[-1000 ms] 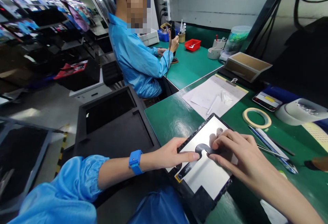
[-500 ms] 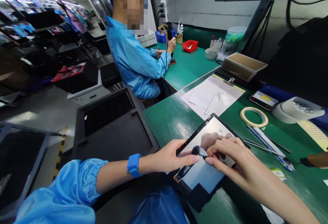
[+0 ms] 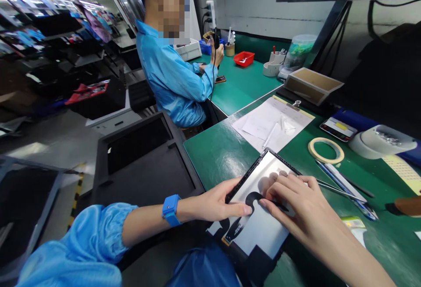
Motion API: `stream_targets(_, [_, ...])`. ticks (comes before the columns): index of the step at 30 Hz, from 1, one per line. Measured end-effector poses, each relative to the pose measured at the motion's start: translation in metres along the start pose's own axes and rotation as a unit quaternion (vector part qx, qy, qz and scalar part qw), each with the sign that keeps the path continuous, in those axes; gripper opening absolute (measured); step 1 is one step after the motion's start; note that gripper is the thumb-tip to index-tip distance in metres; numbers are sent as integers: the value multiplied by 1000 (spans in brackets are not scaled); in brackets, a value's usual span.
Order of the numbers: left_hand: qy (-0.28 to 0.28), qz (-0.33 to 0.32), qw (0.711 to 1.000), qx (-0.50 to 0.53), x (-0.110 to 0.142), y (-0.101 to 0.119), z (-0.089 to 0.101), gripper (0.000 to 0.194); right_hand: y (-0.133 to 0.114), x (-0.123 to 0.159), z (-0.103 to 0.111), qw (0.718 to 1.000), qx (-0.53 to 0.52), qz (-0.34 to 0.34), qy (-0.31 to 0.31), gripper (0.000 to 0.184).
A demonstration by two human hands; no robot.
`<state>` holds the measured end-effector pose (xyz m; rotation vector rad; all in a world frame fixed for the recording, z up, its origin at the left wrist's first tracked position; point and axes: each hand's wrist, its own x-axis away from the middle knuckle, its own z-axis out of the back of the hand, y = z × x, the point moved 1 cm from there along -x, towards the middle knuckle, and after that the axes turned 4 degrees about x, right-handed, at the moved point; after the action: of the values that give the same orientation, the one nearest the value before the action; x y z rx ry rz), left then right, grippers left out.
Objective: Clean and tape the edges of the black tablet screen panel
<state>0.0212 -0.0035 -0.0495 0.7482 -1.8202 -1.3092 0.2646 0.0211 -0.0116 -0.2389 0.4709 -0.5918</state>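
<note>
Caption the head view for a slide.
Left hand grips a shiny flat panel while the right hand pinches a curved dark strip over it.

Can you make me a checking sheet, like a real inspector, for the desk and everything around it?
Surface: green table, shiny, light glaring off it.
Job's things: pale panel with dark edges, a curved black strip on its face.
Clutter: tape roll, papers on a clipboard, phone, pens.
Hands: left hand holds the panel's edge; right hand has its fingertips at the strip, pinch unclear.
Cables: black cord by the other person; nothing seen across the panel.
Surroundings: person in blue at the next table, red tray there.
</note>
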Motion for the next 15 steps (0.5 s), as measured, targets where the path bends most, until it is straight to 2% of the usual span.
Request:
stream_targets(5, [-9, -3, 1000, 8, 2, 3, -1, 64, -6, -2, -8, 999, 36, 19, 21, 23])
stream_targets(10, [22, -43, 999, -18, -1, 2, -3, 50, -7, -4, -7, 999, 37, 31, 25, 25])
stream_targets(15, [39, -32, 998, -29, -1, -2, -1, 54, -3, -2, -1, 999, 11, 23, -19, 24])
